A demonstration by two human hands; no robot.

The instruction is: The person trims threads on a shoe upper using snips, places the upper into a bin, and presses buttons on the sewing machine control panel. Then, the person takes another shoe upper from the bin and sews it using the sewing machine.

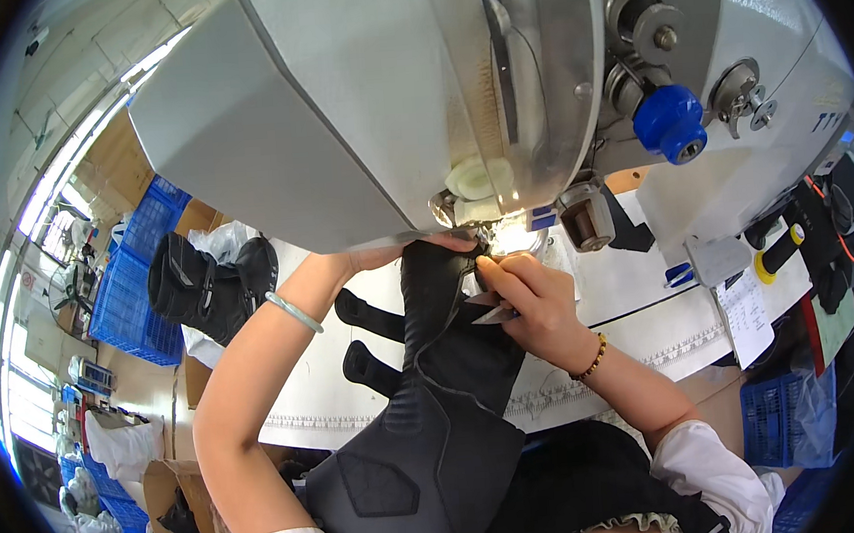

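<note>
Head: right fingers [513, 278] clasp snips [496, 316] over black fabric [449, 374]; left fingers [453, 244], I can't tell.

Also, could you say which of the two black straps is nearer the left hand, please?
The upper strap, between the left hand and the lower strap, which is farther off.

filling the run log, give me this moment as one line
left hand: at black workpiece, partly hidden | right hand: holding snips | sewing machine: above
</note>
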